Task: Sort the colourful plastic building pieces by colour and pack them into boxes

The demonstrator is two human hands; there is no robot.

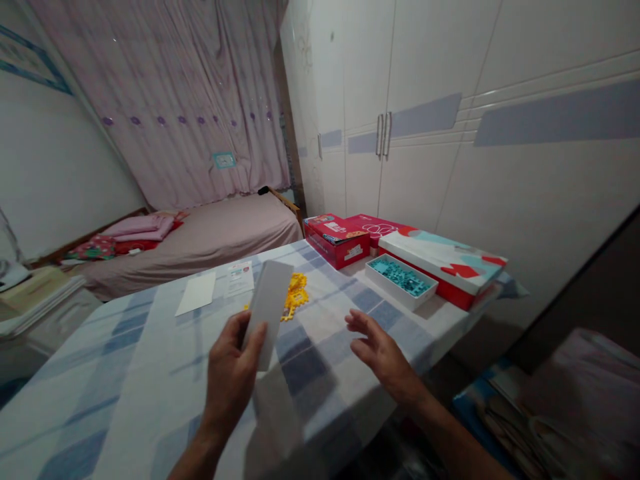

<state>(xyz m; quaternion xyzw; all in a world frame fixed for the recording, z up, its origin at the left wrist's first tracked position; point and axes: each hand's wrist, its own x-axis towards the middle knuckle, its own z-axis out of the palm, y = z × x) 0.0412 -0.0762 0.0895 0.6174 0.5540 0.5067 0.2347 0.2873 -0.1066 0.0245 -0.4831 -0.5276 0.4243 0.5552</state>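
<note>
My left hand grips a plain white rectangular box, tilted above the table, fingers on one side and thumb across its near face. Whether it is a full box or only half of one, I cannot tell. Behind it, partly hidden, lies a pile of yellow plastic pieces on the cloth. My right hand hovers over the table's right part, holding nothing, with its fingers slightly bent and apart from the thumb. Beyond that hand sits an uncovered white box full of small teal pieces.
A blue-and-white checked cloth covers the table. A white card and a printed sheet lie at the back left. A red box and a large white-and-red box stand along the far right edge, near the wardrobe.
</note>
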